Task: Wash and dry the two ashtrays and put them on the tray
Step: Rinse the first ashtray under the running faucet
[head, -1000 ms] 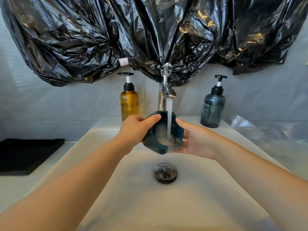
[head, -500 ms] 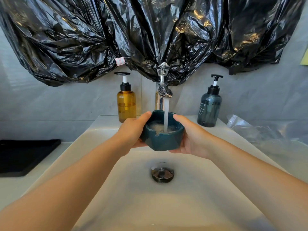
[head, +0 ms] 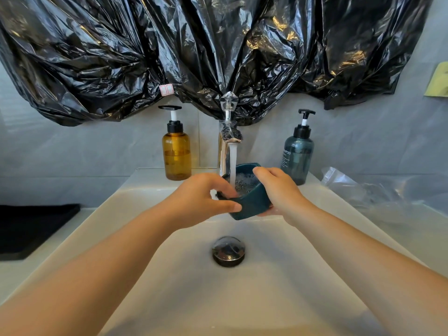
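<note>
A dark teal ashtray (head: 252, 204) is held over the white sink (head: 169, 275), under the running tap (head: 229, 141). Water streams into its hollow, which is full of foamy water. My left hand (head: 201, 197) grips its left and front side, thumb along the front wall. My right hand (head: 278, 190) holds its right side, fingers over the rim. The ashtray is tilted slightly, its opening facing up and towards me. A black tray (head: 34, 229) lies on the counter at the left. Only one ashtray is in view.
An amber pump bottle (head: 176, 154) stands left of the tap and a dark blue-green one (head: 297, 156) to the right. The drain plug (head: 228, 251) sits in the basin. Crumpled clear plastic (head: 378, 190) lies on the right counter. Black plastic sheeting (head: 218, 49) hangs above.
The ashtray went from lying on its side under the stream to opening-up, filling with water. Both hands shifted their grip, the left thumb now across the front.
</note>
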